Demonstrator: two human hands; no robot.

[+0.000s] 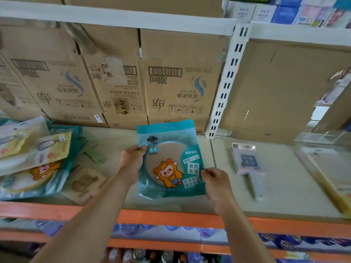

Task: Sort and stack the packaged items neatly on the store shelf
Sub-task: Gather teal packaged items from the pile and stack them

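Observation:
A teal mirror package with an orange cartoon figure is held flat above the beige shelf board. My left hand grips its left edge, thumb on top. My right hand pinches its lower right corner. A loose pile of similar teal and yellow packages lies at the shelf's left end. A slim stack of pale packages lies to the right of the held one.
Brown cardboard cartons line the back of the shelf. A white slotted upright divides two bays. A clear flat pack lies at far right. The orange shelf edge runs across the front, bottles below it.

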